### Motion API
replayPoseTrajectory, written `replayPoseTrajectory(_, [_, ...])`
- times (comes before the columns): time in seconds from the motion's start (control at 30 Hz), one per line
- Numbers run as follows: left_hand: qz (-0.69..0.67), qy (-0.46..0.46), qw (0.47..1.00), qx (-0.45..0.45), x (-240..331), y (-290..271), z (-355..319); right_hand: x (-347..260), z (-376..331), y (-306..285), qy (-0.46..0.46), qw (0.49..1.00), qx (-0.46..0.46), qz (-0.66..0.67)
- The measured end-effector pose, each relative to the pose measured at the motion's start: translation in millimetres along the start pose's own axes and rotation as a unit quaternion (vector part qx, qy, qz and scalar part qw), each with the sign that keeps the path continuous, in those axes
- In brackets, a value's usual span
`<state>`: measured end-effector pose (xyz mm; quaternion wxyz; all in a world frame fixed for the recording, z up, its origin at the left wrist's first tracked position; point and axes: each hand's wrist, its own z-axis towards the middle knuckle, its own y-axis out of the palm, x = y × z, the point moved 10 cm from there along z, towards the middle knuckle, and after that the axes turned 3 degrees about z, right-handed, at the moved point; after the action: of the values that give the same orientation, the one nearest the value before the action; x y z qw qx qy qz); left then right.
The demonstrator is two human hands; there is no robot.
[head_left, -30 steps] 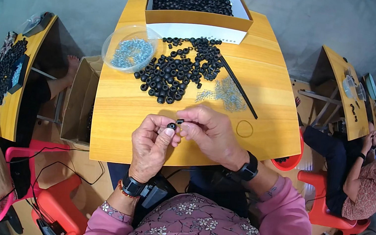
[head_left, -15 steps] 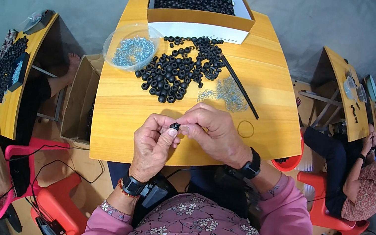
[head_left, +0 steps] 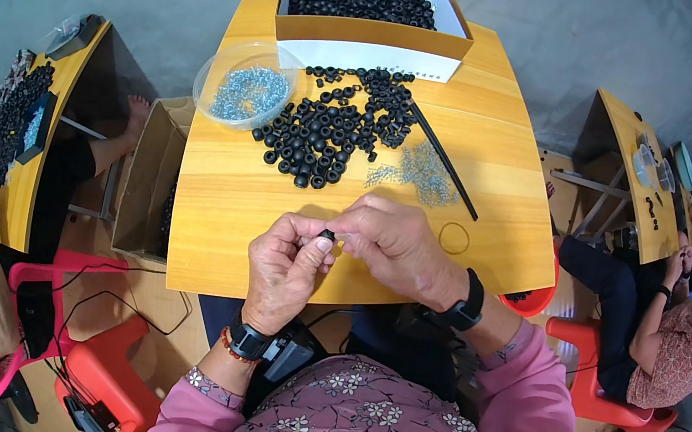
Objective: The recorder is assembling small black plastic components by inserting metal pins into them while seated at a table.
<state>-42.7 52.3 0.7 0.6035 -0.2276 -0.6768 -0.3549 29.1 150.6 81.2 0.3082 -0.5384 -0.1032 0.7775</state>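
My left hand (head_left: 286,266) pinches a small black bead (head_left: 327,235) between thumb and forefinger, close to the table's near edge. Against the bead's right side, my right hand (head_left: 400,249) has thumb and fingers pressed together; whatever is in that pinch is too small to make out. Beyond my hands lies a heap of round black beads (head_left: 312,138). To the right of the heap are small clear bits (head_left: 427,175) and a thin black rod (head_left: 444,160). A thin ring like a rubber band (head_left: 454,238) rests right of my right hand.
A brown-edged white box (head_left: 373,34) of black beads stands at the far side of the wooden table (head_left: 231,237). Left of the heap is a round clear tub (head_left: 204,89) of bluish clear bits. Other people sit at tables on both sides; a cardboard box (head_left: 144,217) stands on the floor.
Both hands stay together around the bead, with only slight finger movement. The view has shifted a little. At the left table, another person's hands have moved closer together.
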Motion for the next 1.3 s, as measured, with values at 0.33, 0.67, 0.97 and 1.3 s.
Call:
replayPoseTrajectory(0.33, [-0.006,-0.024,1.000,-0.014,-3.3,-0.2,0.6,-5.0,-1.9,10.5,-0.031,0.993,-0.063,-0.096])
replayPoseTrajectory(0.67, [-0.022,0.014,1.000,-0.006,5.9,0.2,0.0,5.6,6.2,9.3,0.041,0.998,-0.046,0.030])
replayPoseTrajectory(0.97, [-0.009,0.007,1.000,-0.010,6.3,-2.9,1.6,2.3,1.6,5.3,0.023,0.999,-0.021,0.039])
replayPoseTrajectory(1.3, [-0.036,0.008,0.999,-0.005,3.7,-3.8,1.7,-2.8,-2.0,10.3,0.012,0.999,-0.002,0.039])
